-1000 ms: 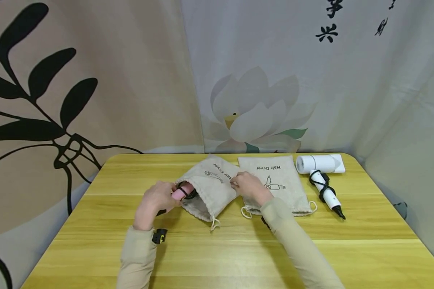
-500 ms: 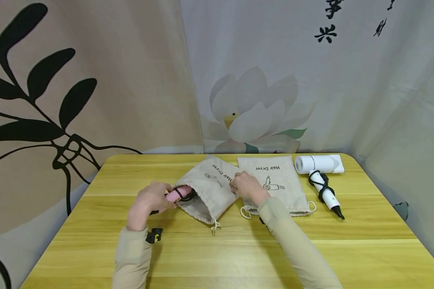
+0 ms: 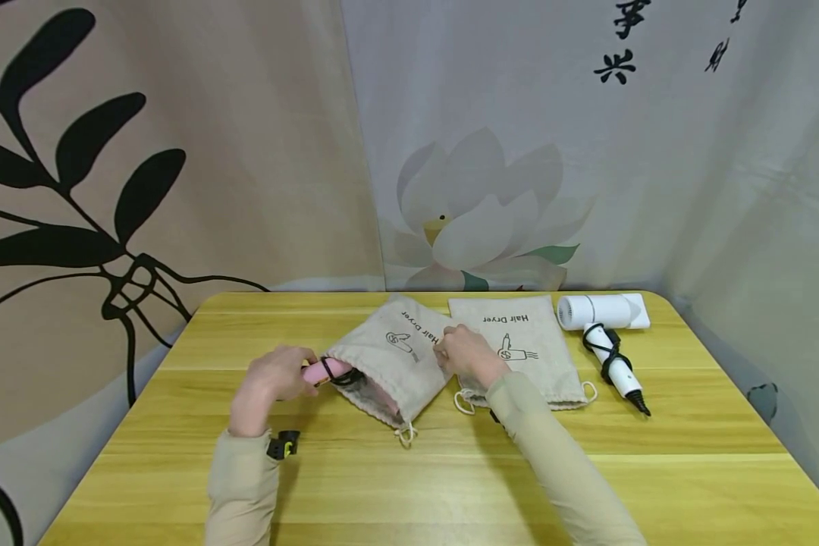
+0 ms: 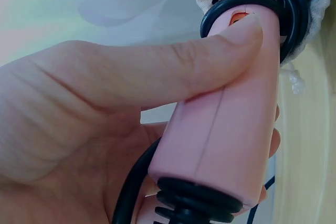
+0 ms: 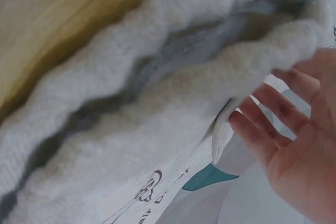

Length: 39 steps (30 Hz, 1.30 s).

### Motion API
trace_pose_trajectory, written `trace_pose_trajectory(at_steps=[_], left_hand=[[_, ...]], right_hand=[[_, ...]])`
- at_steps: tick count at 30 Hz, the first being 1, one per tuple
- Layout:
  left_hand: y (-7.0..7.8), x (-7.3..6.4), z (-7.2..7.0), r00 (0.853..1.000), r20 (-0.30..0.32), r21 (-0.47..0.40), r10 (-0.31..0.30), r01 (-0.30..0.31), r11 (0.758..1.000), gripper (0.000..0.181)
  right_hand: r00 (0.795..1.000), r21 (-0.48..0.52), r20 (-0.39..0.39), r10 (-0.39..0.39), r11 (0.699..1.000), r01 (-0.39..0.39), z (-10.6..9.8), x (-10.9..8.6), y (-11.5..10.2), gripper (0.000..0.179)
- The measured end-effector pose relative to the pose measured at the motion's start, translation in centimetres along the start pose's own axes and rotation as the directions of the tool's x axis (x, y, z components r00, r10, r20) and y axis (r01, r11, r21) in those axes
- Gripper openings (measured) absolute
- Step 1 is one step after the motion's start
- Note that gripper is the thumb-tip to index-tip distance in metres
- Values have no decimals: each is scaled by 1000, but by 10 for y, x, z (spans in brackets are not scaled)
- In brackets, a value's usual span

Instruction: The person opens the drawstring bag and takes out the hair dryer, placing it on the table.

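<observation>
My left hand (image 3: 271, 379) grips the pink handle of a hair dryer (image 3: 324, 371) at the mouth of the left drawstring bag (image 3: 382, 334). In the left wrist view, the thumb lies along the handle (image 4: 226, 119), and a black cord (image 4: 247, 1) is wound round its upper part. The dryer's head is mostly hidden inside the bag. My right hand (image 3: 469, 353) pinches the bag's right side; in the right wrist view its fingers (image 5: 262, 121) meet the cloth edge, the thumb partly hidden. The bag's gathered mouth (image 5: 173, 87) gapes.
A second linen bag (image 3: 539, 379) printed "Hair Dryer" lies flat under my right forearm's far side. A white hair dryer (image 3: 600, 311) with its cord wound round the handle lies at the table's right rear. A printed curtain (image 3: 300, 152) hangs behind the wooden table (image 3: 382, 493).
My left hand has moved left and slightly toward me, drawing the pink handle farther from the bag. The bag's mouth has shifted a little left and down. My right hand stays put.
</observation>
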<state>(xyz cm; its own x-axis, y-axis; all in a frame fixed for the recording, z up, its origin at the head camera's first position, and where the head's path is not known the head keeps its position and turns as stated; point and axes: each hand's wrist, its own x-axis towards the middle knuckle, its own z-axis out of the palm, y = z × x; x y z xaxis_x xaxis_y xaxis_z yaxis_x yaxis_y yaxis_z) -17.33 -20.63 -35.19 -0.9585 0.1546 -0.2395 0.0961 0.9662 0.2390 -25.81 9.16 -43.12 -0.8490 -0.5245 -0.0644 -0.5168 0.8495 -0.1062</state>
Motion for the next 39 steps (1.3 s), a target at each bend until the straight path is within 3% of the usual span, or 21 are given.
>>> trace_pose_trajectory(at_steps=[18,25,31,39], left_hand=[[-9,-2,-3,1000,-9,8,11,-11,1000,47],[-11,-2,-3,1000,-20,-26,16,-16,1000,45],[-11,-3,-2,1000,-12,-72,-2,1,997,46],[-6,-2,1,1000,9,-94,-8,9,996,45]], right_hand=[[999,-24,38,-7,1000,8,-4,2,0,9],[1000,54,4,-22,998,22,-3,-2,4,10],[999,143,-32,-8,990,12,0,-5,8,27],[993,193,-114,8,981,14,0,-4,5,31]])
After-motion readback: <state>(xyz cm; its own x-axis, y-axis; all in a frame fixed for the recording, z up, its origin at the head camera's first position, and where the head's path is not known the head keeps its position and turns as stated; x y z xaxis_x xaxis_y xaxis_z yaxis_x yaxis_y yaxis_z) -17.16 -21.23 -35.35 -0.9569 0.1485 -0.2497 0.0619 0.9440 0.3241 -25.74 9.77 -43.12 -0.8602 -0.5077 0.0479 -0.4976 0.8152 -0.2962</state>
